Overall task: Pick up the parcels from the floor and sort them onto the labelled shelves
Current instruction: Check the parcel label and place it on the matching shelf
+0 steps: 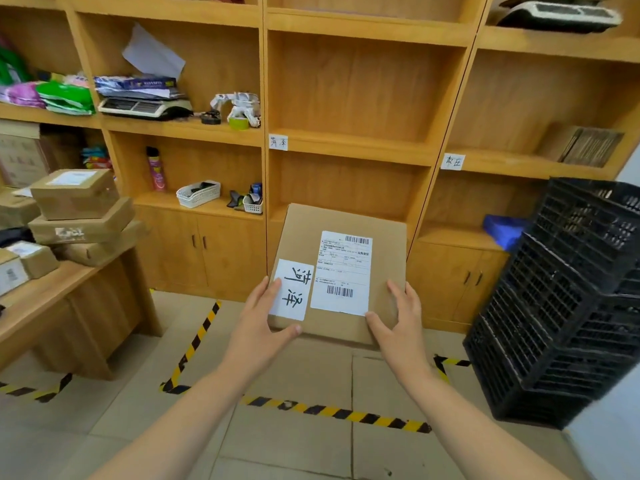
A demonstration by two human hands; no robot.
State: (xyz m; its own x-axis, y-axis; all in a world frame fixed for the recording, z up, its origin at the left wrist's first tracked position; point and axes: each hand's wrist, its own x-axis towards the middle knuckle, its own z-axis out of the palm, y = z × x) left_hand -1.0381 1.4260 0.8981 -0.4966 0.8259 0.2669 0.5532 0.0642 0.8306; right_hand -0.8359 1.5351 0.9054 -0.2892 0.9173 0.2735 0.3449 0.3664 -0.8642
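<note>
A flat brown cardboard parcel (388,244) is held up in front of the middle shelf unit, with a white shipping label and a handwritten white tag on its top face. My left hand (261,323) grips its near left corner, thumb on top. My right hand (401,323) grips its near right edge. The parcel's far edge reaches the lower open shelf (346,216) of the middle column. A handwritten label (278,142) is stuck on the shelf edge above it. Another label (453,162) marks the right column's shelf.
A wooden desk (55,292) at left carries several stacked cardboard parcels (79,209). Tall stacked black plastic crates (568,299) stand at right. Yellow-black tape (339,412) outlines a square on the tiled floor. The left shelves hold bags, a scale, a spray can and small baskets.
</note>
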